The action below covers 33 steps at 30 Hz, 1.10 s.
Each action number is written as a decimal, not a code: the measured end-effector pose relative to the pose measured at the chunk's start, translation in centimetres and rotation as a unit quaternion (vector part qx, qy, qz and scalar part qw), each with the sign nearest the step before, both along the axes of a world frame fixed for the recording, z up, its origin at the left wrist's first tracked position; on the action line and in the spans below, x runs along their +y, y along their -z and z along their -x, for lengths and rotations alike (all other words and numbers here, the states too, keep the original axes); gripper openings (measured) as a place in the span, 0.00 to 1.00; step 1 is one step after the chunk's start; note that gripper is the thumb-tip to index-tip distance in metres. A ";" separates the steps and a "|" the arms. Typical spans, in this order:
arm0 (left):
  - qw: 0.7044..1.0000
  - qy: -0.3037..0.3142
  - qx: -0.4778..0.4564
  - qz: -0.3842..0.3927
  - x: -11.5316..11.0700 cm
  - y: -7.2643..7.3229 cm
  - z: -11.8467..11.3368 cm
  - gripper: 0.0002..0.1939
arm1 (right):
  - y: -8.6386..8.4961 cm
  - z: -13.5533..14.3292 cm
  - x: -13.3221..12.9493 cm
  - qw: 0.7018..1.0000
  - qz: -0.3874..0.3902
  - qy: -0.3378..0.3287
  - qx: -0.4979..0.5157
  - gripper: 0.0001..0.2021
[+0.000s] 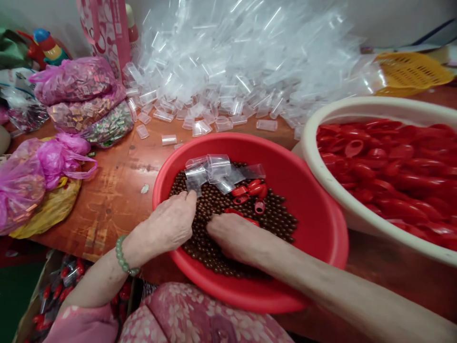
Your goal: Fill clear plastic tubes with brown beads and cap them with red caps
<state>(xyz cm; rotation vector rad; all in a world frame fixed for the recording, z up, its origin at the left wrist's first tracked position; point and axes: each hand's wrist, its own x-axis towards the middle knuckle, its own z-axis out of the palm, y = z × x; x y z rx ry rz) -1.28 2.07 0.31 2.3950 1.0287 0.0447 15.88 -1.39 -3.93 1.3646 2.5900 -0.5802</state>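
A red basin (314, 209) holds many small brown balls (278, 219), several clear plastic sleeves (218, 167) and some red plastic caps (260, 206). My left hand (174, 219), with a green bead bracelet on the wrist, is over the basin's left side. Its fingers are closed at the edge of a clear sleeve; what they hold, if anything, is hidden. My right hand (228, 236) reaches down among the brown balls near the middle, just below the red caps. Its fingers are hidden.
A cream tub (310, 128) full of red caps stands at the right, its rim beside the basin. Clear sleeves (250, 62) are heaped behind. Pink bags (80, 83) lie at the left, a yellow basket (410, 71) at the back right. A box of red-capped pieces (46, 305) is below left.
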 end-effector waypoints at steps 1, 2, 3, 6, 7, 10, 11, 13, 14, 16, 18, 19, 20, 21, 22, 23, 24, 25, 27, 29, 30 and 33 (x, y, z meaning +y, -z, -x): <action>0.999 -0.007 0.034 -0.001 -0.1 -0.1 -0.3 0.18 | 0.3 0.5 0.2 1.000 0.017 -0.006 0.006 0.12; 0.998 -0.011 0.061 -0.001 -0.1 -0.2 -0.5 0.18 | 0.5 0.8 0.5 0.999 0.038 -0.010 0.013 0.12; 0.997 -0.013 0.080 -0.001 -0.1 -0.3 -0.7 0.18 | 0.7 1.1 0.8 0.998 0.057 -0.009 0.025 0.12; 0.996 -0.022 0.087 0.002 0.1 -0.4 -0.8 0.19 | 1.2 1.6 1.7 0.992 0.098 0.007 0.081 0.14; 0.997 -0.026 0.076 0.005 0.2 -0.4 -0.7 0.20 | 1.3 1.6 2.0 0.989 0.107 0.015 0.104 0.14; 0.999 -0.032 0.002 0.014 0.5 0.0 -0.1 0.23 | 1.2 1.4 2.7 0.975 0.125 0.036 0.178 0.13; 0.998 -0.040 -0.036 0.015 0.5 0.2 0.2 0.23 | 1.0 1.3 2.9 0.970 0.128 0.042 0.203 0.13; 0.991 -0.069 -0.114 0.016 0.5 0.4 0.9 0.23 | 0.5 1.0 3.1 0.958 0.131 0.051 0.251 0.13; 0.985 -0.085 -0.148 0.021 0.5 0.5 1.2 0.22 | 0.0 0.7 3.1 0.952 0.131 0.054 0.272 0.12; 0.974 -0.105 -0.196 0.049 0.3 0.3 1.9 0.23 | -1.0 0.1 3.1 0.941 0.131 0.059 0.306 0.12; 0.964 -0.104 -0.223 0.104 0.0 -0.1 2.4 0.26 | -2.1 -0.5 2.9 0.927 0.127 0.059 0.349 0.12; 0.958 -0.095 -0.236 0.136 -0.1 -0.3 2.6 0.28 | -2.6 -0.8 2.8 0.918 0.123 0.057 0.371 0.12; 0.950 -0.080 -0.250 0.168 -0.2 -0.5 2.6 0.30 | -3.2 -1.1 2.7 0.911 0.118 0.055 0.391 0.11; 0.942 -0.063 -0.266 0.194 -0.3 -0.7 2.5 0.32 | -3.6 -1.4 2.6 0.906 0.112 0.052 0.406 0.10; 0.934 -0.049 -0.283 0.214 -0.5 -0.7 2.3 0.33 | -4.0 -1.6 2.5 0.903 0.105 0.050 0.413 0.09; 0.925 -0.040 -0.298 0.231 -0.6 -0.7 2.1 0.33 | -4.3 -1.8 2.3 0.903 0.099 0.049 0.414 0.09; 0.917 -0.041 -0.312 0.247 -0.7 -0.7 1.8 0.33 | -4.6 -1.9 2.2 0.904 0.096 0.049 0.414 0.08; 0.909 -0.052 -0.321 0.260 -0.8 -0.6 1.5 0.33 | -4.8 -2.0 2.0 0.902 0.097 0.049 0.417 0.08; 0.897 -0.092 -0.326 0.284 -1.1 -0.3 1.0 0.32 | -5.3 -2.1 1.6 0.895 0.109 0.049 0.429 0.09; 0.887 -0.123 -0.327 0.300 -1.3 -0.2 0.7 0.29 | -5.7 -2.4 1.3 0.887 0.121 0.050 0.442 0.09; 0.883 -0.135 -0.335 0.299 -1.4 -0.3 0.7 0.28 | -5.8 -2.5 1.2 0.885 0.121 0.053 0.446 0.09; 0.865 -0.171 -0.380 0.279 -1.7 -0.6 0.7 0.21 | -5.9 -2.9 1.1 0.893 0.101 0.084 0.431 0.08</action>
